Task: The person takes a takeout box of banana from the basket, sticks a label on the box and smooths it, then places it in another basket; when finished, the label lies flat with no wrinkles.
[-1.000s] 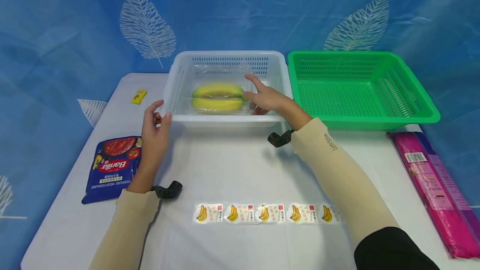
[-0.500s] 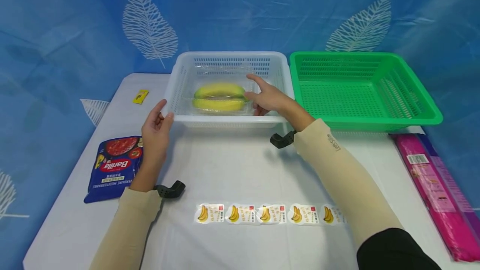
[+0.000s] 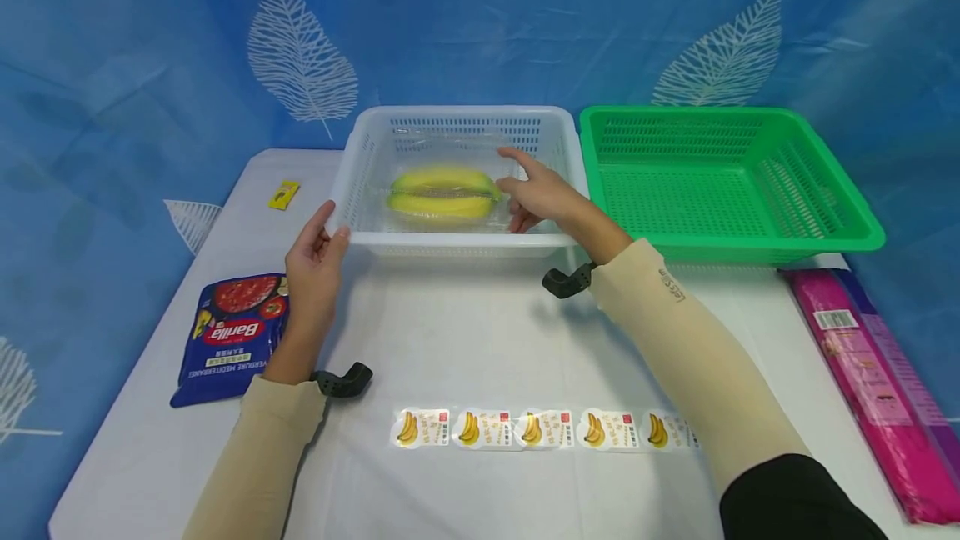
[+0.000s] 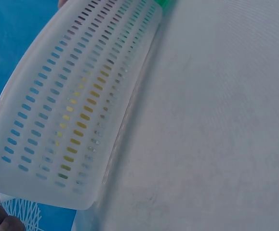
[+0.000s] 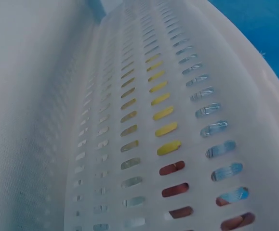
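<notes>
Two yellow bananas [image 3: 442, 205] lie side by side in a clear plastic bag [image 3: 427, 142] inside the white basket [image 3: 450, 240]. Over the basket's right part reaches my right hand [image 3: 543, 194], two fingers stretched out and spread apart, their tips beside the right end of the bagged fruit. Through the slots in the right wrist view, fingers [image 5: 175, 189] show next to the yellow of a banana [image 5: 166, 129]. My left hand [image 3: 311, 269] is at the basket's front left corner, index fingertip and thumb touching or very near the rim. Its other fingers [image 4: 4, 219] curl loosely.
A green basket [image 3: 697, 198] stands right beside the white one. Banana stickers [image 3: 547, 429] lie in a row near the front. A blue Barilla packet [image 3: 232, 340] and small yellow sachet [image 3: 284, 194] lie left. A long pink packet [image 3: 873, 390] lies at the right edge.
My right hand has drawn slightly right from the bananas. The bag's seam has shifted a little over the fruit. My left fingers have straightened and come closer to the basket corner.
</notes>
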The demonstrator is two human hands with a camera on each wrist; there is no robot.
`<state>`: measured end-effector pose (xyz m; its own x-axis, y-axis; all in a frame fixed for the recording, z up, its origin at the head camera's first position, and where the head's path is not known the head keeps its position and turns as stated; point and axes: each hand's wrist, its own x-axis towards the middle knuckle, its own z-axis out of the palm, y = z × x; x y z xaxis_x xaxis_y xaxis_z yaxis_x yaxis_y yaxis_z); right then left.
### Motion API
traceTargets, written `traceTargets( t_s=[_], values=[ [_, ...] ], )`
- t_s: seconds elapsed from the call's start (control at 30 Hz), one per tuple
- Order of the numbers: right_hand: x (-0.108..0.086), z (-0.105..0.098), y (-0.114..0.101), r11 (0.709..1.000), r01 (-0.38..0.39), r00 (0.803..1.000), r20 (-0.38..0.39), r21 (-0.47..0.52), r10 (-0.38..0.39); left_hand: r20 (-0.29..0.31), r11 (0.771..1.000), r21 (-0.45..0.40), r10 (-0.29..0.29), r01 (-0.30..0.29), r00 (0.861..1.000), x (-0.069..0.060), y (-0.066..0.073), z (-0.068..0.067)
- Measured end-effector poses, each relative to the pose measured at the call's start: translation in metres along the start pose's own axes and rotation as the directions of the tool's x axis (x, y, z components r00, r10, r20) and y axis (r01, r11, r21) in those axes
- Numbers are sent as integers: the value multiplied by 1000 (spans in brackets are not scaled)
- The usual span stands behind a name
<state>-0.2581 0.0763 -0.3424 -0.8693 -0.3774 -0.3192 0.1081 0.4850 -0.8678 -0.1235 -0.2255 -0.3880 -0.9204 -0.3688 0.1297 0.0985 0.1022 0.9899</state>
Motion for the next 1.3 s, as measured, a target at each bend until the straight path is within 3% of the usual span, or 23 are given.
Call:
traceTargets(
  t_s=[0.37,0.53,0.87,1.1,1.3],
  values=[
    [-8,1,-1,995,71,994,-85,66,-65,1,1000,16,1,-1,1000,-2,-1,0],
    [-12,1,-1,984,143,982,-139,105,-128,-7,998,55,-7,8,1000,-3,-1,0],
    [-31,1,2,928,334,917,-287,166,-278,-2,1000,28,-2,2,1000,-1,-2,1],
    [-46,-4,-1,877,444,866,-339,182,-368,-17,1000,24,-11,12,1000,0,1,1],
    [-65,-6,-2,855,481,846,-361,196,-393,-17,1000,18,-16,16,1000,-1,0,1]
  ],
)
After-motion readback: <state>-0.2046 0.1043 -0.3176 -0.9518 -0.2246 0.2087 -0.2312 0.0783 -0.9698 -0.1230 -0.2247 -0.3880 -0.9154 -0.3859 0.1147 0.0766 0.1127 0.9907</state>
